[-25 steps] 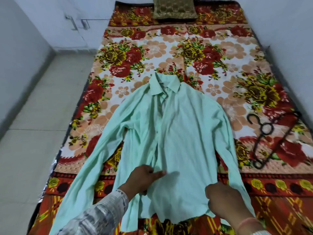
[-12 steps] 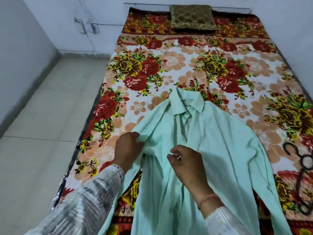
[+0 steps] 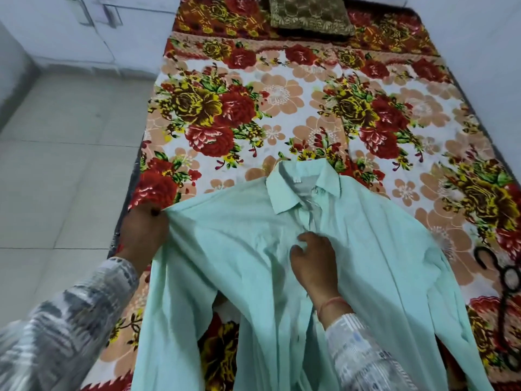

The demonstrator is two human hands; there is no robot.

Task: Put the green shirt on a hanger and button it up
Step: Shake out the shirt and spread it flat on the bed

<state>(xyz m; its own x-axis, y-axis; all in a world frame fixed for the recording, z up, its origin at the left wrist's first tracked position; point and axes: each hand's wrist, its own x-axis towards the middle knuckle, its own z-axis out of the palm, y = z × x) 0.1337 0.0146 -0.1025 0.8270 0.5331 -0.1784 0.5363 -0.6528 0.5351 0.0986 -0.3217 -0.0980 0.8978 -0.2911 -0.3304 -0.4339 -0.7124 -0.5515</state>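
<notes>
The pale green shirt (image 3: 366,249) lies front up on the flowered bedspread (image 3: 282,94), its collar pointing to the far end of the bed. My left hand (image 3: 145,235) grips the shirt's left shoulder at the bed's left edge and pulls the cloth outward. My right hand (image 3: 313,256) rests on the chest just below the collar, its fingers curled on the front placket. A dark hanger (image 3: 504,280) lies on the bedspread at the right edge of the view, partly cut off.
A brown-gold cushion (image 3: 310,14) sits at the head of the bed. Tiled floor (image 3: 56,165) runs along the bed's left side. White walls close in behind and to the right of the bed.
Both hands moved up from the hem toward the collar. My left hand went out to the left shoulder and took hold of it; my right hand settled on the placket. The view came closer.
</notes>
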